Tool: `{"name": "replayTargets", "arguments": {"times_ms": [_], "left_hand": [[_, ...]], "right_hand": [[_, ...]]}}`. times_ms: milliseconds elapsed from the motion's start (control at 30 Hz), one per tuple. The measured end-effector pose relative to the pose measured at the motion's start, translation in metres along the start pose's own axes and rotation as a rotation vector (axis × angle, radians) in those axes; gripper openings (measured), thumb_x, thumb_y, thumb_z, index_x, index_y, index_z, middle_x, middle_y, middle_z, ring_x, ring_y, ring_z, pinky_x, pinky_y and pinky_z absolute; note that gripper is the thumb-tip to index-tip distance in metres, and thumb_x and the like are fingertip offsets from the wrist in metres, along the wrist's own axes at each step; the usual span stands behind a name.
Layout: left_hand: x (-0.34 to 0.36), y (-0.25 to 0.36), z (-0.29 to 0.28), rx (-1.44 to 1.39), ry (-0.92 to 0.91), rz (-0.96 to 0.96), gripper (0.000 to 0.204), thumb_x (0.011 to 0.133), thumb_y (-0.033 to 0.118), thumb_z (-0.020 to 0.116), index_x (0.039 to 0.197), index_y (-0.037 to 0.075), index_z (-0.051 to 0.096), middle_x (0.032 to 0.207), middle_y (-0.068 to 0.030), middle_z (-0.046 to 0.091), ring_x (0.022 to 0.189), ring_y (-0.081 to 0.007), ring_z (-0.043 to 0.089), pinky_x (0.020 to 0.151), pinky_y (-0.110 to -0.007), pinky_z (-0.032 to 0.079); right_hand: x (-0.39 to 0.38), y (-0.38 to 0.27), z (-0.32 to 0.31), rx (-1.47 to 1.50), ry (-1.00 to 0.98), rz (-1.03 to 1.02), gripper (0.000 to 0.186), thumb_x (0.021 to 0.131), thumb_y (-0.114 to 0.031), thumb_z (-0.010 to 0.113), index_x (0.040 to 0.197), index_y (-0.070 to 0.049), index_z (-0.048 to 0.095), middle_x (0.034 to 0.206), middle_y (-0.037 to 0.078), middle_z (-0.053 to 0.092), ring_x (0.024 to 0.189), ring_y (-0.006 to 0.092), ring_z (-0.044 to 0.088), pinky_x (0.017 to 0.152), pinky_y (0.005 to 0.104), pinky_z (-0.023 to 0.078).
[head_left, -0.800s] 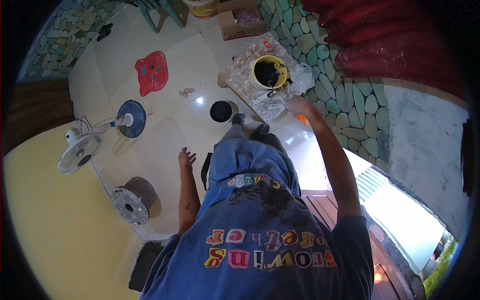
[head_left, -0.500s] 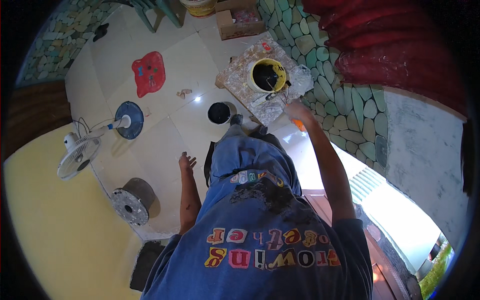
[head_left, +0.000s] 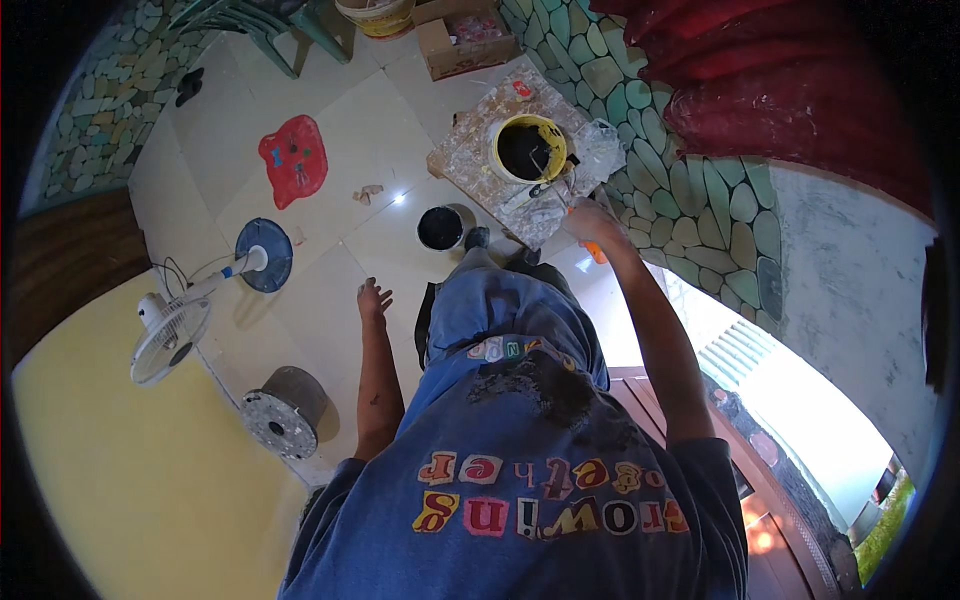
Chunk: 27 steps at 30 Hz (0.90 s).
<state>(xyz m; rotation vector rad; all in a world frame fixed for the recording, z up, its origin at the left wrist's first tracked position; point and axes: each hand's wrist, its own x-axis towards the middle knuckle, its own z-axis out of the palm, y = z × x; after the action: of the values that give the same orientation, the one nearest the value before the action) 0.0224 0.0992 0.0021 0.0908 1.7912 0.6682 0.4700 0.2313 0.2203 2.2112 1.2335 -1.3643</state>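
My right hand [head_left: 592, 222] grips the orange handle [head_left: 598, 252] of what looks like a paint roller. Its thin bent metal frame reaches into a yellow-lined bucket [head_left: 495, 152] of black paint [head_left: 518, 152], and the roller's head cannot be made out there. That bucket stands on a paint-splattered board [head_left: 470, 190]. Beside the bucket, close to my right hand, lies a small pale-bladed tool [head_left: 522, 200]. My left hand [head_left: 373, 299] hangs over the tiled floor with its fingers loosely apart, holding nothing.
A smaller pot [head_left: 440, 228] of black paint stands near my feet. Crumpled clear plastic [head_left: 600, 152] lies beside the bucket. A white fan [head_left: 170, 340] and an upturned grey pail [head_left: 287, 405] are on the left. Farther off are a red mat [head_left: 295, 165] and a cardboard box [head_left: 465, 58].
The metal frame inside the bucket has shifted slightly, with my right hand still on the handle. My left hand has risen a little. The whole view has turned slightly.
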Motion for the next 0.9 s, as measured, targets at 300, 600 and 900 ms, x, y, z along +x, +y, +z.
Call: {"name": "replayTargets", "arguments": {"times_ms": [300, 600, 900], "left_hand": [[0.001, -0.011, -0.008, 0.031, 0.018, -0.053, 0.055, 0.088, 0.037, 0.053, 0.133, 0.007, 0.04, 0.133, -0.0235, 0.043, 0.1, -0.0383, 0.062, 0.081, -0.049, 0.051], [0.002, -0.026, -0.017, 0.027, 0.04, -0.084, 0.058, 0.088, 0.037, 0.052, 0.136, 0.008, 0.036, 0.135, -0.0236, 0.042, 0.099, -0.0391, 0.062, 0.08, -0.05, 0.05], [0.005, -0.021, -0.008, -0.001, 0.017, -0.056, 0.053, 0.088, 0.035, 0.053, 0.131, 0.007, 0.04, 0.129, -0.0203, 0.047, 0.093, -0.037, 0.064, 0.076, -0.049, 0.051]], "right_hand": [[0.019, 0.011, -0.007, -0.043, -0.096, -0.015, 0.03, 0.075, -0.017, 0.052, 0.085, 0.008, 0.063, 0.077, 0.023, 0.067, 0.07, 0.0306, 0.069, 0.066, 0.04, 0.053], [0.009, 0.009, 0.002, -0.119, -0.075, -0.051, 0.029, 0.074, -0.017, 0.051, 0.083, 0.007, 0.065, 0.076, 0.024, 0.067, 0.073, 0.0332, 0.069, 0.07, 0.0402, 0.054], [0.019, 0.011, 0.012, -0.156, -0.009, -0.145, 0.027, 0.077, -0.019, 0.052, 0.076, 0.006, 0.064, 0.073, 0.022, 0.066, 0.067, 0.0294, 0.069, 0.064, 0.0418, 0.053]]}}
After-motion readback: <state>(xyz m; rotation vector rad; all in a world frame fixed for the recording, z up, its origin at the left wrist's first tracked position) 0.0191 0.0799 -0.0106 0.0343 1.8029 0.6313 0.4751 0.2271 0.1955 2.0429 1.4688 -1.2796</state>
